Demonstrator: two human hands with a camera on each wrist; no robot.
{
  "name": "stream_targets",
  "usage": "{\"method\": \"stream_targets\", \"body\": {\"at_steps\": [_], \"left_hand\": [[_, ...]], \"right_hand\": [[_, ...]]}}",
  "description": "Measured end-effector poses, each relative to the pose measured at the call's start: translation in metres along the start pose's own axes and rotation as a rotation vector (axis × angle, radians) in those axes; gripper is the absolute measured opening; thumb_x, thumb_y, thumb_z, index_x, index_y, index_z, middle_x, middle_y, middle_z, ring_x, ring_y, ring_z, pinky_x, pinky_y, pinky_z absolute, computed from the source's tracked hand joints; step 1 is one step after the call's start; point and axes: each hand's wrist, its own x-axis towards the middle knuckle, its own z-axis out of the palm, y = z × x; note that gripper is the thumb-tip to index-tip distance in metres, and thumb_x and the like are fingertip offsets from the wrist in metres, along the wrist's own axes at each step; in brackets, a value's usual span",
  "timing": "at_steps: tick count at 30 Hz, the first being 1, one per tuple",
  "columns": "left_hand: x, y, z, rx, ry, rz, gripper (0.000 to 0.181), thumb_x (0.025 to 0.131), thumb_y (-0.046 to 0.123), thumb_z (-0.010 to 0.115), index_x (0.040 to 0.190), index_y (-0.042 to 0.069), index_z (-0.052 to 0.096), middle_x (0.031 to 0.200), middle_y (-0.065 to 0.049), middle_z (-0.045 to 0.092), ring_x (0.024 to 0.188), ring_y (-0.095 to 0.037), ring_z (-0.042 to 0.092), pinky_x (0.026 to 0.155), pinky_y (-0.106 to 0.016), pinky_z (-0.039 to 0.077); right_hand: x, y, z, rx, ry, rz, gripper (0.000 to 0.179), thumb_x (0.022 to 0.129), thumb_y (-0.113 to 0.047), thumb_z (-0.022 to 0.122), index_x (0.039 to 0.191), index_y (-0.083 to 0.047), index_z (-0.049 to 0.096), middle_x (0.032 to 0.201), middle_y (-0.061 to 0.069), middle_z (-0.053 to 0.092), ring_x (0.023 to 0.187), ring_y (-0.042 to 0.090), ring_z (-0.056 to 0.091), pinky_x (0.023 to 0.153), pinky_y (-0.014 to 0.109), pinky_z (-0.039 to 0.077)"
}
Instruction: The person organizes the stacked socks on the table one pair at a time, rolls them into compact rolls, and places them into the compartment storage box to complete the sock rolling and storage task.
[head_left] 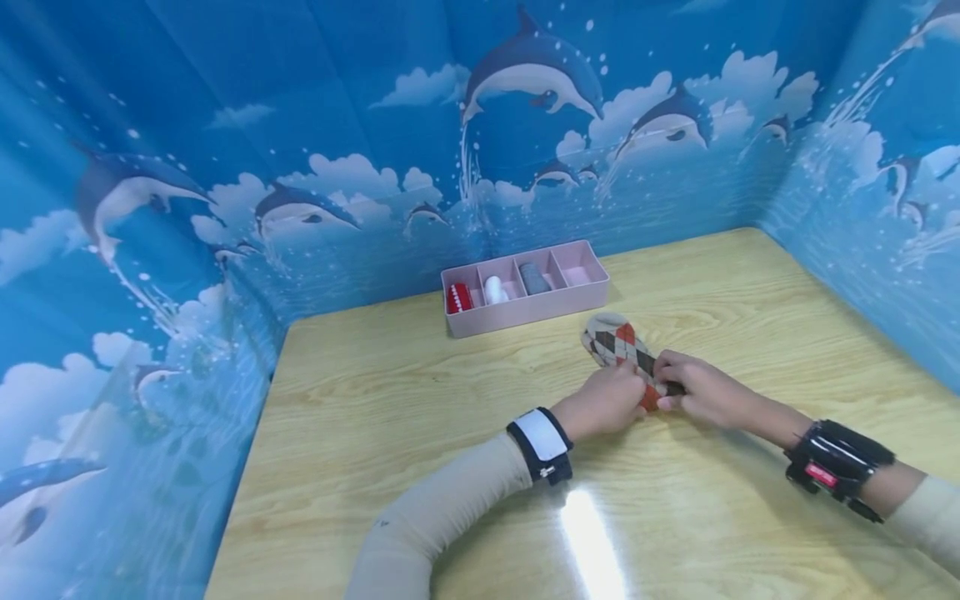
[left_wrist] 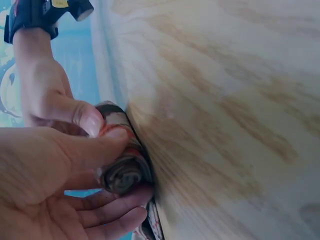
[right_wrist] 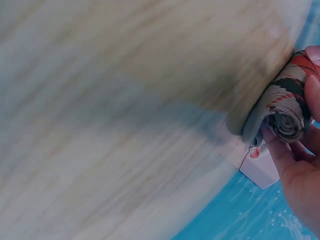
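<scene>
An argyle sock point(head_left: 618, 337) in beige, dark brown and orange-red lies on the table, its near end rolled up and its far end flat. My left hand point(head_left: 609, 398) holds the left side of the roll; in the left wrist view the thumb presses on top of the rolled sock point(left_wrist: 125, 172) with fingers underneath. The right hand point(head_left: 705, 390) pinches the roll's other side. In the right wrist view, the coiled end of the sock point(right_wrist: 287, 102) shows between thumb and fingers of the right hand point(right_wrist: 300, 185). Both hands sit close together.
A pink divided box point(head_left: 528, 312) stands at the table's back edge. Its compartments hold a red roll point(head_left: 459, 297), a white roll point(head_left: 495, 290) and a grey roll point(head_left: 534, 279); the rightmost one shows a bare floor. Dolphin-print curtains point(head_left: 360, 100) border the wooden table point(head_left: 360, 417).
</scene>
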Motion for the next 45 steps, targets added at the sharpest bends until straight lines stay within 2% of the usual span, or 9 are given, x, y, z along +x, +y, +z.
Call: {"method": "stream_targets", "body": {"at_steps": [6,9,13,18,24,31,36,39,45], "left_hand": [[0.002,0.004,-0.001,0.012,0.065,0.008,0.037,0.095,0.032,0.071,0.125,0.013,0.062,0.109,0.002,0.070,0.093,-0.009,0.066,0.075,-0.020,0.055],[0.004,0.005,0.000,0.070,0.105,0.037,0.023,0.096,0.025,0.068,0.118,0.017,0.068,0.108,0.003,0.070,0.095,-0.009,0.065,0.078,-0.022,0.055],[0.006,0.004,-0.002,0.124,0.126,0.037,0.006,0.096,0.022,0.067,0.096,0.022,0.073,0.096,0.007,0.071,0.088,-0.007,0.064,0.072,-0.023,0.054],[0.005,0.000,-0.002,0.119,0.088,-0.007,0.013,0.093,0.028,0.068,0.081,0.025,0.069,0.087,0.010,0.070,0.079,-0.006,0.062,0.066,-0.024,0.051],[0.002,-0.002,-0.001,0.047,0.097,-0.061,0.016,0.093,0.037,0.071,0.093,0.022,0.072,0.092,0.007,0.072,0.079,-0.009,0.064,0.066,-0.025,0.051],[0.000,0.000,0.002,-0.019,0.107,-0.075,0.022,0.094,0.040,0.069,0.085,0.020,0.070,0.086,0.005,0.071,0.073,-0.008,0.063,0.058,-0.023,0.049],[-0.001,-0.001,0.004,-0.010,0.032,-0.131,0.037,0.101,0.051,0.056,0.107,0.021,0.076,0.130,-0.004,0.065,0.109,-0.015,0.065,0.080,-0.029,0.057],[-0.001,-0.002,0.005,-0.013,-0.007,-0.156,0.042,0.103,0.054,0.050,0.116,0.023,0.075,0.144,-0.006,0.056,0.121,-0.017,0.061,0.087,-0.032,0.057],[-0.005,-0.004,0.002,-0.053,-0.007,-0.151,0.033,0.102,0.046,0.056,0.089,0.020,0.073,0.102,0.003,0.071,0.081,-0.010,0.063,0.059,-0.025,0.050]], "right_hand": [[0.005,0.002,-0.002,0.001,-0.011,0.022,0.019,0.082,0.000,0.075,0.100,0.006,0.075,0.104,0.007,0.063,0.097,0.022,0.058,0.080,0.037,0.051],[0.006,0.001,-0.003,-0.016,-0.005,0.035,0.015,0.083,-0.001,0.075,0.096,0.005,0.076,0.101,0.007,0.063,0.095,0.023,0.056,0.079,0.037,0.049],[0.002,-0.001,-0.003,-0.067,0.024,0.030,0.017,0.086,-0.006,0.076,0.102,0.001,0.074,0.099,0.006,0.067,0.089,0.022,0.062,0.077,0.040,0.053],[-0.005,-0.002,0.001,-0.171,0.104,-0.080,0.023,0.086,-0.013,0.080,0.104,-0.011,0.066,0.091,-0.003,0.067,0.080,0.010,0.060,0.068,0.033,0.050],[-0.008,0.006,0.002,-0.200,0.157,-0.228,0.039,0.072,-0.016,0.091,0.106,-0.011,0.072,0.103,-0.002,0.067,0.092,0.010,0.061,0.074,0.032,0.055],[0.003,0.010,-0.003,-0.185,0.101,-0.308,0.039,0.072,0.005,0.083,0.108,-0.006,0.074,0.100,-0.003,0.066,0.089,0.011,0.062,0.074,0.034,0.055],[0.013,0.008,-0.007,-0.209,0.017,-0.264,0.035,0.074,0.011,0.076,0.106,-0.004,0.076,0.103,0.001,0.065,0.089,0.011,0.061,0.075,0.035,0.055],[0.017,0.006,-0.009,-0.206,-0.047,-0.212,0.032,0.078,0.010,0.073,0.109,-0.001,0.075,0.105,0.004,0.064,0.091,0.013,0.060,0.076,0.036,0.055],[0.027,0.001,-0.011,-0.160,-0.152,-0.188,0.027,0.082,0.008,0.070,0.106,-0.003,0.075,0.094,-0.002,0.064,0.085,0.009,0.057,0.073,0.033,0.052]]}}
